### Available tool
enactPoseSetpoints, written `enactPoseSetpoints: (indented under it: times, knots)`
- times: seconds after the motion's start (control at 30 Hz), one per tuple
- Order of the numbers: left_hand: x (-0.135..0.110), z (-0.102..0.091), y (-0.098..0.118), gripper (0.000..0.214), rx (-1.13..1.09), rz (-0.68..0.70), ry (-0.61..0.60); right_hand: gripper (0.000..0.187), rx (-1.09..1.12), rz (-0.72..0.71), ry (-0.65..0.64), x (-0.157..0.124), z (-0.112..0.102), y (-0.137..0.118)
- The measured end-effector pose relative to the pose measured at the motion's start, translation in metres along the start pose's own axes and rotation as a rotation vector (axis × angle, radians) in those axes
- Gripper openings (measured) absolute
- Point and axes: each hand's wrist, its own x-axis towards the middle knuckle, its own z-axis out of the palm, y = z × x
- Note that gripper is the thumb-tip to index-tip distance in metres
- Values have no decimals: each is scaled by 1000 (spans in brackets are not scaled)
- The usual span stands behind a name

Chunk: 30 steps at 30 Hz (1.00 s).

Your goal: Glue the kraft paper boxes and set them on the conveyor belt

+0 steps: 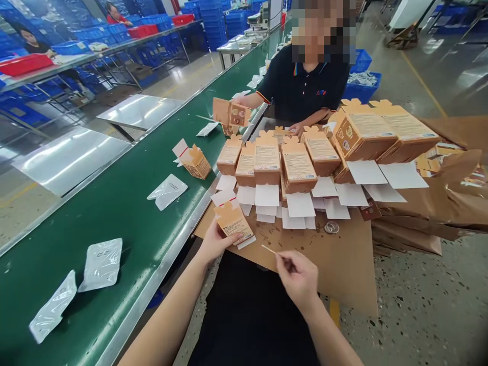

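Pinching a thin stick, the curled right hand faces the left hand gripping a box.

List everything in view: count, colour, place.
Cardboard: one, brown, right
Conveyor: one, green, left
Stacked boxes: many, tan, on cardboard
Belt boxes: at least one, tan, on conveyor
Pouches: at least five, silvery, on conveyor
Round container: one, clear, on cardboard
Held box: one, tan, front
Stick: one, pale, front
Wrapping: uncounted, brown, right
Crates: many, blue, background
Trays: three, red, upper left
Tables: several, steel, left
People: three, dark or red tops, ahead
Far box: one, tan, over conveyor
Left hand: one, bare, gripping held box
Right hand: one, bare, holding stick
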Motion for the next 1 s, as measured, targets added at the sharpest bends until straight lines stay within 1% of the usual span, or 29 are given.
enactPoseSetpoints:
  times: [0.07,0.13,0.2,0.27,0.33,0.4,0.6,0.73,0.83,1.0]
  knots:
    - [1,1,1,89,22,2,-6,29,25,-47,-89,5,27,-4]
    - [2,2,1,88,28,7,-6,28,33,-70,-130,12,45,-2]
    - [3,3,-1,89,26,18,-3,29,33,-73,-148,16,54,1]
    - [3,3,-4,90,23,30,1,30,32,-73,-161,18,56,4]
    - [2,4,-7,91,24,42,8,30,30,-69,-158,19,53,4]
    - [-1,5,-9,89,44,63,15,29,26,-60,-138,17,45,2]
    - [-18,16,-11,86,170,180,65,26,18,6,-8,6,3,0]
    - [-25,23,-17,83,245,214,106,27,26,67,-6,-5,-18,0]
    - [-25,26,-23,80,273,190,127,28,33,89,2,-11,-24,-1]
    - [-25,29,-25,77,319,195,135,29,38,72,-1,-13,-21,-5]
